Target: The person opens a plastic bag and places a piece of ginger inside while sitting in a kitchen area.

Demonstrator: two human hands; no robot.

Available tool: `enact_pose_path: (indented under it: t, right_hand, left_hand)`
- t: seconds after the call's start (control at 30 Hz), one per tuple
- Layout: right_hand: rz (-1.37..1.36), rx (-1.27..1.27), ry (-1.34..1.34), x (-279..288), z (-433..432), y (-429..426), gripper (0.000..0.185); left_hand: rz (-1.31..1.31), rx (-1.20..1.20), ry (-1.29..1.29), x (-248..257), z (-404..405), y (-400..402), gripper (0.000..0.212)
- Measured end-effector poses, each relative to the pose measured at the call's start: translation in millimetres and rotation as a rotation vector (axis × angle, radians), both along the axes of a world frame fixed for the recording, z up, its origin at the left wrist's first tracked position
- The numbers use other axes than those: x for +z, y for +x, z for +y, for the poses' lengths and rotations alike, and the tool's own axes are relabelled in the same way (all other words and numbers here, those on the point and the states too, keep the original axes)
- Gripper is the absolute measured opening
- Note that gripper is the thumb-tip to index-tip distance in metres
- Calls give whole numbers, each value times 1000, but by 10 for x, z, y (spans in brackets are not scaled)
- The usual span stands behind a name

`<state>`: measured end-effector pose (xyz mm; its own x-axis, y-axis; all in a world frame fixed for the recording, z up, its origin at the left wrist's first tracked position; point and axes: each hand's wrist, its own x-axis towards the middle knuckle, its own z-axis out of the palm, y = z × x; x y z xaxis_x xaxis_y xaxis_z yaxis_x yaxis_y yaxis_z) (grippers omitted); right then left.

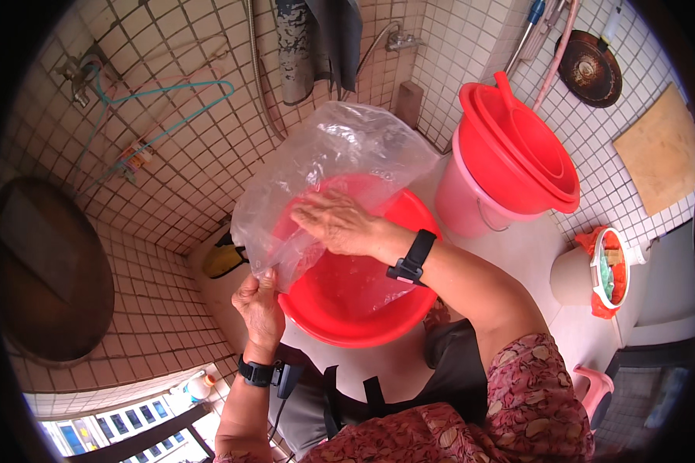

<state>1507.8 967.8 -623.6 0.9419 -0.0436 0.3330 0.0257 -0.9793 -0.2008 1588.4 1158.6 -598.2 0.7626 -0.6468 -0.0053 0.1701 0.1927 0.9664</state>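
A large clear plastic bag [347, 139] is spread over the far side of a red plastic basin [359, 338] on the floor before me. At the basin's left rim, my left hand [260, 304] pinches the near corner of the bag between thumb and fingers. My right hand [341, 223] lies over the bag above the basin, palm down, its fingers pointing left against the plastic. Its palm side is hidden, so whether it grips the film cannot be told. Part of the bag hangs down into the basin, which seems to contain water.
To the right, red basins and a dipper [533, 139] sit on a pink bucket [469, 191]. A lined trash bin [573, 278] stands further right. Hangers [168, 89] and a wok [52, 272] are along the left wall. A yellow-and-black object [223, 257] lies left of the basin.
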Motion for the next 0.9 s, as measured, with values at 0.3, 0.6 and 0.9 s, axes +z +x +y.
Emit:
enact_pose_path:
  t: [0.3, 0.6, 0.9]
  right_hand:
    - [203, -604, 293, 114, -835, -603, 31]
    - [-80, 293, 214, 199, 468, -54, 52]
    - [-62, -149, -129, -295, -648, -270, 40]
  left_hand:
    - [-120, 77, 34, -219, 182, 32, 13]
    - [-176, 2, 80, -319, 208, -114, 10]
    - [199, 23, -80, -126, 380, 77, 9]
